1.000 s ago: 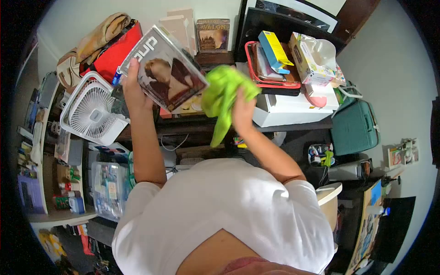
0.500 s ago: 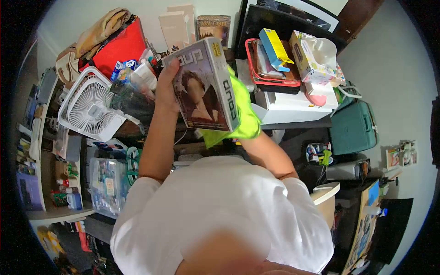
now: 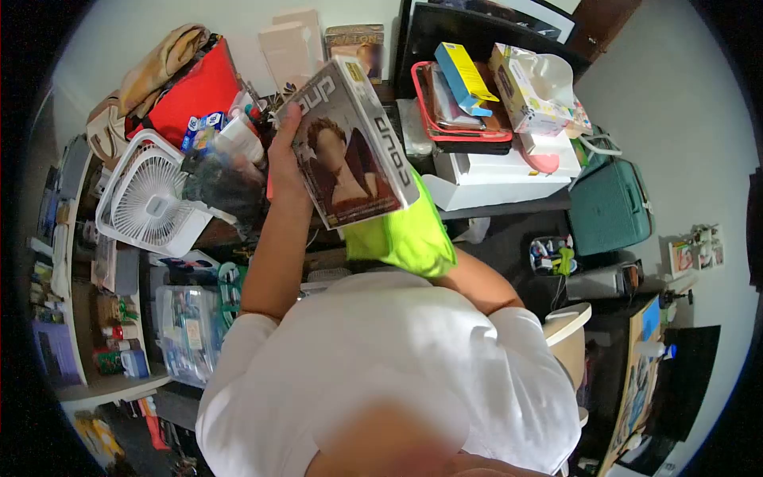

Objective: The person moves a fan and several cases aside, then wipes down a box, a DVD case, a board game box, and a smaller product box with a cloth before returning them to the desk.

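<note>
A Coup card game box (image 3: 346,147) hangs tilted in front of my chest, its printed front and white side showing. My left hand (image 3: 288,155) grips it by the left edge, thumb on the front and the other fingers hidden behind. A bright yellow-green cloth (image 3: 405,238) wraps my right hand, against the box's lower right side. Only my right forearm (image 3: 481,278) shows below the cloth; the fingers are covered.
Left of the box stands a white fan (image 3: 155,195) amid clutter. Behind, an Avalon box (image 3: 358,49) leans on the wall. To the right are a red-rimmed basket (image 3: 425,111), a tissue box (image 3: 520,95) and a white box (image 3: 501,187). A green case (image 3: 608,207) stands farther right.
The cloth and my right hand have moved down along the box's side, leaving more of that side bare. My left hand keeps its hold. The view has shifted slightly.
</note>
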